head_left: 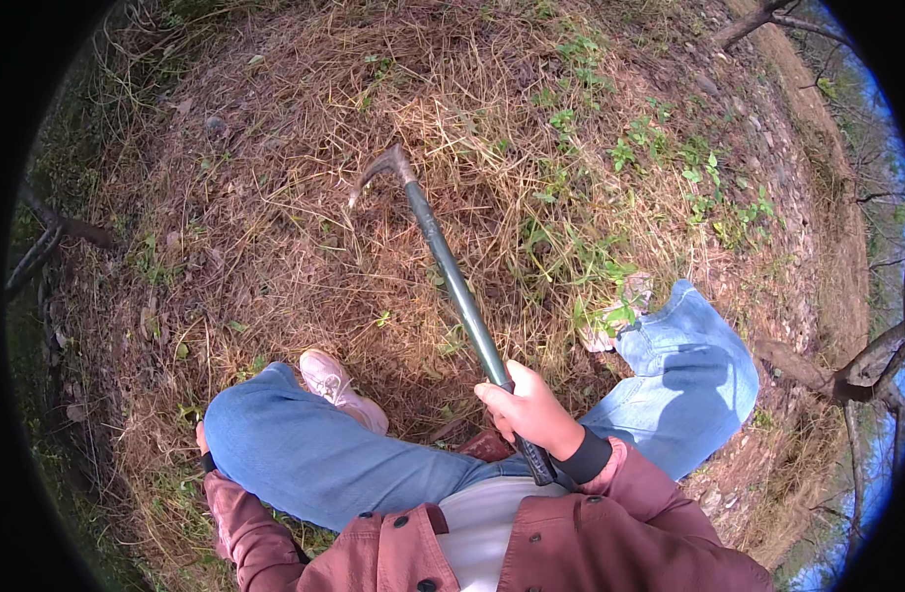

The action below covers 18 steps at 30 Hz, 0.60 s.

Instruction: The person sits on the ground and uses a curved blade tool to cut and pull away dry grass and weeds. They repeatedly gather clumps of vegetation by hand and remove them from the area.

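My right hand (pixel 533 409) is wrapped round the lower part of a hoe's dark green handle, near its black grip. The hoe (pixel 443 252) slants up and away to the left, and its curved, worn metal head is over the dry grass ahead of me. The head's tip points left and down. Beside my bent left knee, my left hand (pixel 202 439) is low at the ground. The knee and jeans hide most of it, so its fingers and anything in them do not show.
Dry straw and grass (pixel 275 227) cover the sloping ground, with green weeds (pixel 709 178) at the right. A pink shoe (pixel 336 385) is on my left foot. Bare branches (pixel 867 370) reach in from the right, and another branch (pixel 63 227) from the left.
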### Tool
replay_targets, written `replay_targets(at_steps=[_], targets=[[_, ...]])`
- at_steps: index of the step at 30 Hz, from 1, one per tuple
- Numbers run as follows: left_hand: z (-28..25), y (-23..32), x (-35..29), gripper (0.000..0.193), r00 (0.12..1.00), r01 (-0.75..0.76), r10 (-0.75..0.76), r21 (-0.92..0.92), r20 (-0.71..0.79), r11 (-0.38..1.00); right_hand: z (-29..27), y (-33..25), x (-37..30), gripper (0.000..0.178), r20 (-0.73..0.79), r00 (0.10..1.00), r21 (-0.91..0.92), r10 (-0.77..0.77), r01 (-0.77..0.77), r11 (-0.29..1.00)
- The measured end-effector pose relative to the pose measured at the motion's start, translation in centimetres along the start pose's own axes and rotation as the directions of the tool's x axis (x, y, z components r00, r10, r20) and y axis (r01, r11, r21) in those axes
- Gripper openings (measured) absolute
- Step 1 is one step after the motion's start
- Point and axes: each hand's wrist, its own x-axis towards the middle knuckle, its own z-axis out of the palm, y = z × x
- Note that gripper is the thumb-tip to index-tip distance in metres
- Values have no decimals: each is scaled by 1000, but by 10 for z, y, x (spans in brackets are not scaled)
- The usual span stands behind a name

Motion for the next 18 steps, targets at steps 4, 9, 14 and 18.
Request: replay_targets(at_steps=[4, 9, 14, 18], targets=[[-22, 36, 6, 51, 993, -69, 33, -324, -117, 943, -23, -5, -12, 19, -184, 947, 36, -264, 275, 961], [-166, 129, 0, 49, 959, -284, 89, -935, -270, 213, -77, -12, -18, 22, -516, 766, 125, -384, 511, 850], [-338, 249, -200, 43, 546, -707, 488, -687, -682, -170, -141, 9, -34, 17, -668, 705, 265, -236, 522, 811], [-366, 316, -394, 55, 313, -443, 767, -800, -560, -403, -158, 41, -45, 17, -619, 767, 379, -167, 478, 792]])
